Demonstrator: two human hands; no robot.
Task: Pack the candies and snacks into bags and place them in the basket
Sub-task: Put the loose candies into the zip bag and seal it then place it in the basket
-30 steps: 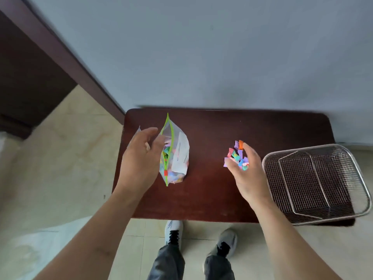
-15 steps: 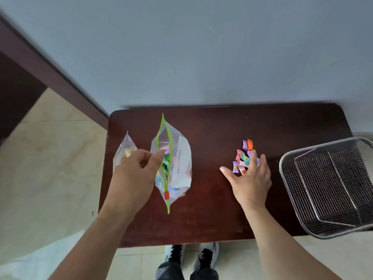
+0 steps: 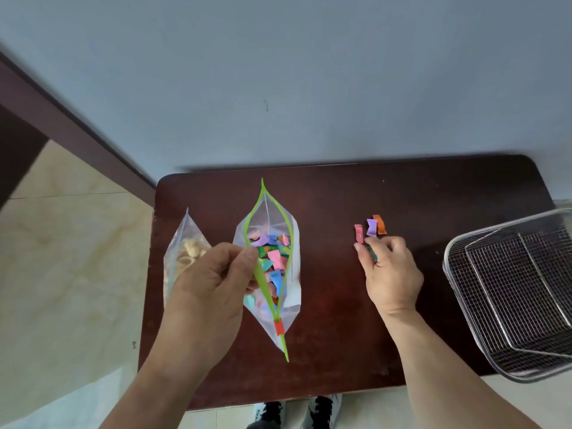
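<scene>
The open candy bag (image 3: 272,270) lies with its long axis running away from the person, its green zipper mouth spread wide, and the left hand (image 3: 213,274) pinches the near-left lip of this mouth between thumb and fingers. The loose candies (image 3: 370,229) lie to the right of the bag, touching the fingertips of the right hand (image 3: 390,270), which is curled over a few of them, so I judge this hand must carry them leftward to the mouth. The wire basket (image 3: 483,308) stands further right of the right hand, with no bag in it.

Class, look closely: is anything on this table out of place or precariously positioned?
Yes: the wire mesh basket overhangs the dark wooden table at its right edge, so it could tip. The loose wrapped candies simply await packing.
</scene>
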